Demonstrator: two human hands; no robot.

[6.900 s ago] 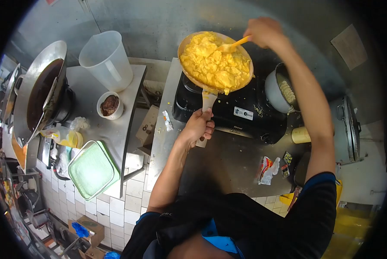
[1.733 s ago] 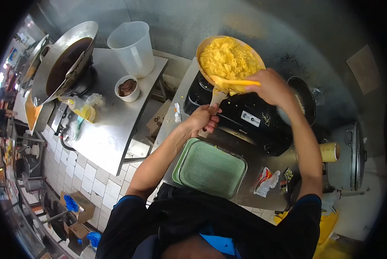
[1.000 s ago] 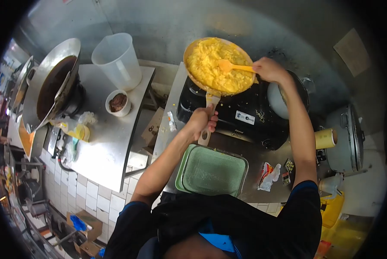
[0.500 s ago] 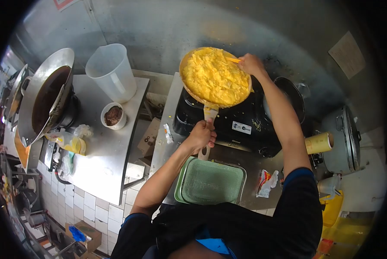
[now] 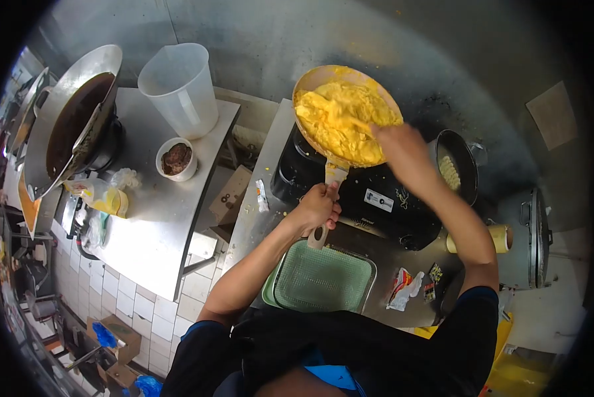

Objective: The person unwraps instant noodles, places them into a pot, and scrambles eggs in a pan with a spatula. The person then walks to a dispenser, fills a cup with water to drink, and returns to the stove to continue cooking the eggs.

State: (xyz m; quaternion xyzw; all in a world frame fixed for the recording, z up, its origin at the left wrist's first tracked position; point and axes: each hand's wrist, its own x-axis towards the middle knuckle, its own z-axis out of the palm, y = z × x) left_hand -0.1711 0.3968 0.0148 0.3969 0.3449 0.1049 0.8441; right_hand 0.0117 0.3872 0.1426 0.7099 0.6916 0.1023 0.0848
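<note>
Pan (image 5: 312, 81) at my 12 o'clock, loaded with soft egg (image 5: 360, 99), probably front-heavy; best held by the handle (image 5: 317, 237) at its 6. My left hand (image 5: 318, 208) wraps that; blurred right hand (image 5: 403, 153) closes round the spatula (image 5: 355, 123).

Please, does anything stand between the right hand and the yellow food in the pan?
Only the yellow spatula that the right hand holds, reaching into the yellow food in the pan; nothing else visible stands between.
</note>
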